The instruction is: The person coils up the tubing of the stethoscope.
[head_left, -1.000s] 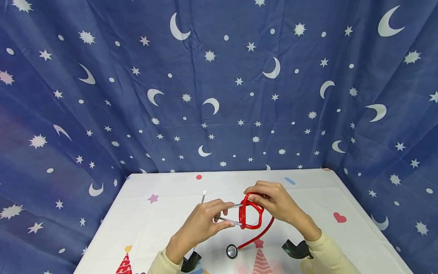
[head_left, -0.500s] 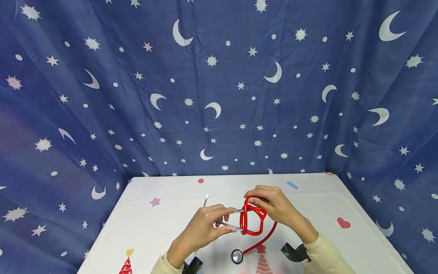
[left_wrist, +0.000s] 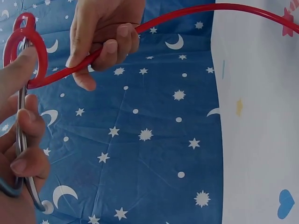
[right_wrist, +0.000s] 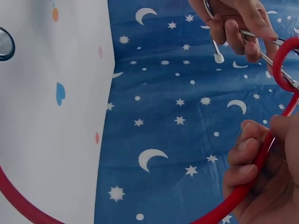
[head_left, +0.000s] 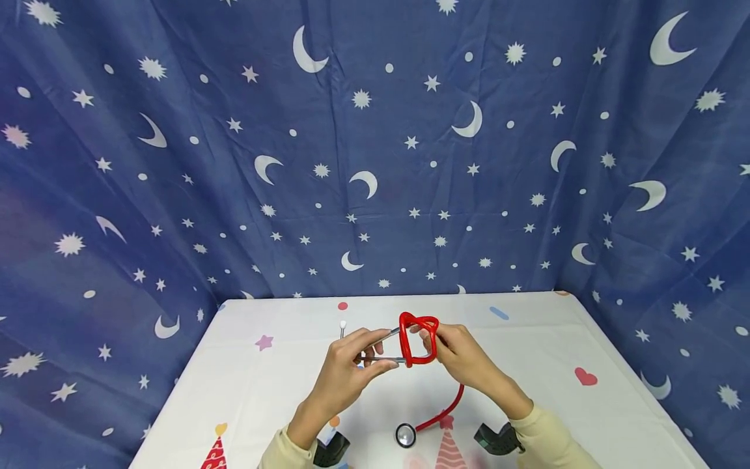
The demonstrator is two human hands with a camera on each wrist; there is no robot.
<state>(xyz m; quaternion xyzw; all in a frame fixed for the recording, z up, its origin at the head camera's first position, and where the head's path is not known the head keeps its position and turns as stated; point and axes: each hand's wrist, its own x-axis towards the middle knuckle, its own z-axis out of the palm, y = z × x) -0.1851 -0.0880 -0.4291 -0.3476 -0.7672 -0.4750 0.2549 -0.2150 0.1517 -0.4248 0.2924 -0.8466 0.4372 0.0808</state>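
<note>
A stethoscope with looped red tubing [head_left: 404, 345] is held up over the table between both hands. My left hand [head_left: 342, 368] grips its two metal ear tubes [left_wrist: 21, 116], fingers and thumb on either side. One white ear tip [head_left: 342, 324] sticks up behind that hand; in the right wrist view an ear tip [right_wrist: 218, 58] hangs below the fingers. My right hand [head_left: 469, 355] pinches the red tube just right of the loops, its fingers curled round it in the right wrist view. From there the tube curves down to the round chest piece [head_left: 405, 435], low over the white cloth.
A white tablecloth [head_left: 263, 391] printed with hearts, stars and party hats covers the table. Behind and at both sides hangs a blue curtain [head_left: 375, 215] with moons and stars. Black devices [head_left: 498, 440] are strapped at both wrists.
Both hands have lifted the looped tubing and tilted it. My right hand has shifted from the top of the loops to their right side. The chest piece has barely moved.
</note>
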